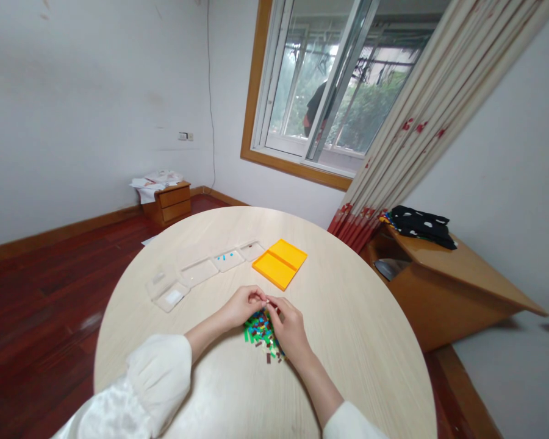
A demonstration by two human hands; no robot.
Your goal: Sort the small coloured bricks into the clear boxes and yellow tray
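A pile of small coloured pieces (259,332), green, blue, red and dark, lies on the round pale wooden table (348,317). My left hand (242,305) and my right hand (289,326) meet just above the pile. Their fingertips pinch together on one tiny light piece (267,300). Both hands are closed in a pinch. An open yellow box (279,263) lies beyond the hands. To its left runs a row of clear plastic trays (201,271), one with a few blue bits in it.
A wooden desk (457,274) with dark spotted cloth (421,224) stands right of the table, under a curtain (421,122). A small wooden cabinet (167,203) with papers sits by the far wall. A window (329,79) is behind. Red wooden floor lies to the left.
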